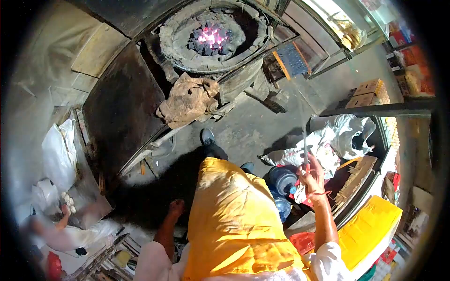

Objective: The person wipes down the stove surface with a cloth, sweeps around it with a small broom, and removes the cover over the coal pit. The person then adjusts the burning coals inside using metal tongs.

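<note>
My right hand (311, 178) is closed around a long thin metal rod (304, 140), raised to the right of my yellow apron (234, 215). The rod points away toward a perforated panel with orange edges (293, 61); whether they touch I cannot tell. Low on the left, beside the apron, my left hand (176, 207) hangs in shadow with its fingers curled and nothing visible in them. Ahead is a round clay oven (171, 35) with glowing coals (212, 37) inside. A crumpled brown cloth (187, 100) lies at its near edge.
A dark board (122, 103) stands left of the oven. White sacks (337, 136), water jugs (282, 180) and a yellow-covered surface (370, 227) are at right. Another person (51, 232) is at far left, near a white bag (61, 152). Cardboard boxes (363, 96) stand farther off.
</note>
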A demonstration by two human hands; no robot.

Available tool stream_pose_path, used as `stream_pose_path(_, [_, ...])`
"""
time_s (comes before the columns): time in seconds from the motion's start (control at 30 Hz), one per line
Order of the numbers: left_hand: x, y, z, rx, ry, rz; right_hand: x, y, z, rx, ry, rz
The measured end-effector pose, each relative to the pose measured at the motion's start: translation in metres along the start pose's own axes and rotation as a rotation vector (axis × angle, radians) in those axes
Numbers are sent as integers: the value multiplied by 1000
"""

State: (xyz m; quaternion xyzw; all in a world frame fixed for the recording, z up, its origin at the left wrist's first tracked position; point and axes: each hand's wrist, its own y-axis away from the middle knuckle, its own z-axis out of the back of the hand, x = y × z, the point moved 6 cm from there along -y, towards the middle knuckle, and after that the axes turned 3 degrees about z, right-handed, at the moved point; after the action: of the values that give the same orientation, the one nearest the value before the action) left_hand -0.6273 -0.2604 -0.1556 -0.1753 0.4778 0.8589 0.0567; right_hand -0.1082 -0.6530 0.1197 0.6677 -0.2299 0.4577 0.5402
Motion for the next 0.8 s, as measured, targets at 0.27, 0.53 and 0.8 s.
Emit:
stream_pose_path(0.27, [3,-112,9,262,388,124,131,-97,-152,166,584,-45])
stream_pose_path(0.53, [-110,-104,53,256,363,397,154,-202,-208,266,1051,30])
stream_pose_path(0.8, [-90,-118,22,369,632,468,133,-257,-210,325,1009,8])
